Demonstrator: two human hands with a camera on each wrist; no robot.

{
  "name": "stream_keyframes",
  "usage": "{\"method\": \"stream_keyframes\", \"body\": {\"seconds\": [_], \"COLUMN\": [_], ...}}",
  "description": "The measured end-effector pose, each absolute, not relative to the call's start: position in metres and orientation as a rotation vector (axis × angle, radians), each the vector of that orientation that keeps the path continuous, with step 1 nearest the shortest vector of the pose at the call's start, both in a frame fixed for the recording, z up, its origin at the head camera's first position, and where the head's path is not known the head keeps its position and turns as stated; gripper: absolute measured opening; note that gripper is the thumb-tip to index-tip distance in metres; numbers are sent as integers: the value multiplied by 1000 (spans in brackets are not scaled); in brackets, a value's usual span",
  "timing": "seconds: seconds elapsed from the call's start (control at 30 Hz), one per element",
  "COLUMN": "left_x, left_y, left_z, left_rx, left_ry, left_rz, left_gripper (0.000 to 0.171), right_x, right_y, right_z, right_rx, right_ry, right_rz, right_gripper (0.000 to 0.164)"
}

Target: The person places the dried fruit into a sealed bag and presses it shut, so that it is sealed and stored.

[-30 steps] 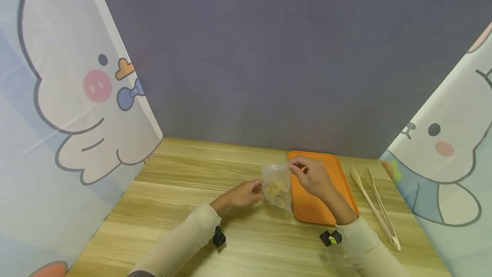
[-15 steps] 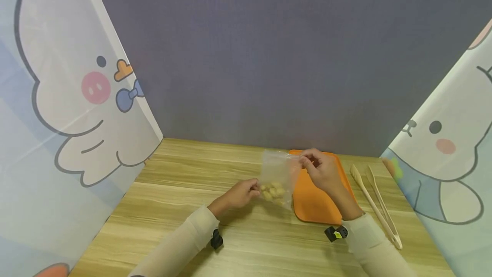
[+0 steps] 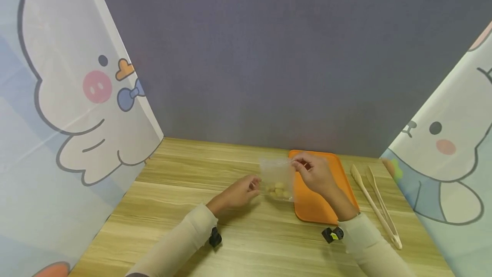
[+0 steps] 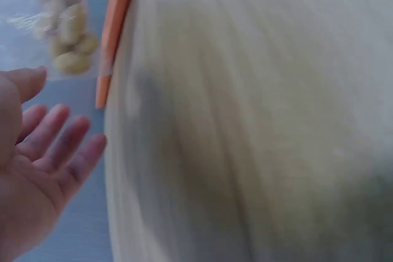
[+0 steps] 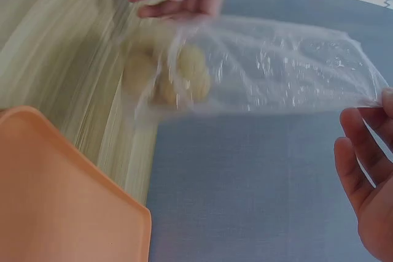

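Note:
A clear plastic bag (image 3: 276,178) with pale nuts (image 3: 278,190) in its bottom hangs just above the wooden table (image 3: 192,170), at the left edge of the orange tray (image 3: 320,204). My right hand (image 3: 297,166) pinches the bag's top right corner; in the right wrist view the bag (image 5: 276,78) stretches from my fingers (image 5: 368,176) to the nuts (image 5: 172,75). My left hand (image 3: 251,185) is beside the bag's lower left. The left wrist view shows that hand (image 4: 55,145) with palm open and fingers straight, a little apart from the nuts (image 4: 67,29).
Pale tongs (image 3: 374,202) lie on the table right of the tray. Cartoon-printed panels (image 3: 69,97) stand at the left and right sides, and a grey wall (image 3: 269,54) closes the back. Bare wood lies left of and in front of my hands.
My right hand has brought the bag down and a little left, so its bottom sits near the table. My left hand, earlier touching the bag's lower part, has opened beside it.

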State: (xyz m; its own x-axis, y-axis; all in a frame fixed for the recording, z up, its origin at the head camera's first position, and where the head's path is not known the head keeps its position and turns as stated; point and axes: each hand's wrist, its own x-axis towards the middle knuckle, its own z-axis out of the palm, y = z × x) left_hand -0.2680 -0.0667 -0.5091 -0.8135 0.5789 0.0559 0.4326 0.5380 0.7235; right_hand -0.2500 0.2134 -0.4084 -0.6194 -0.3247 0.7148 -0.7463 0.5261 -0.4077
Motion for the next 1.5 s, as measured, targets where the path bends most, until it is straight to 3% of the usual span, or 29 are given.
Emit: {"method": "stream_keyframes", "body": {"seconds": [0.33, 0.47, 0.87, 1.07, 1.23, 1.5], "left_x": [-280, -282, -282, -278, -272, -272], "left_y": [-66, -66, -67, -63, -61, -58], "left_z": [-468, -457, -430, -413, -399, -388], "left_rx": [1048, 1093, 1200, 1221, 1255, 1269], "left_ry": [2613, 2558, 2636, 2748, 2856, 2886], "left_rz": [1464, 1471, 1352, 1304, 1297, 1417], "left_gripper": [47, 39, 7, 5, 5, 5], "right_x": [-249, -249, -248, -247, -244, -235], "right_y": [212, 212, 215, 219, 219, 208], "right_z": [-409, -411, -427, -444, -458, -486], "right_rx": [868, 868, 804, 718, 673, 610], "right_ry": [-2202, -2181, -2113, -2136, -2199, -2591], "right_rz": [929, 938, 1106, 1249, 1369, 1154], "right_gripper": [10, 7, 22, 17, 26, 17]}}
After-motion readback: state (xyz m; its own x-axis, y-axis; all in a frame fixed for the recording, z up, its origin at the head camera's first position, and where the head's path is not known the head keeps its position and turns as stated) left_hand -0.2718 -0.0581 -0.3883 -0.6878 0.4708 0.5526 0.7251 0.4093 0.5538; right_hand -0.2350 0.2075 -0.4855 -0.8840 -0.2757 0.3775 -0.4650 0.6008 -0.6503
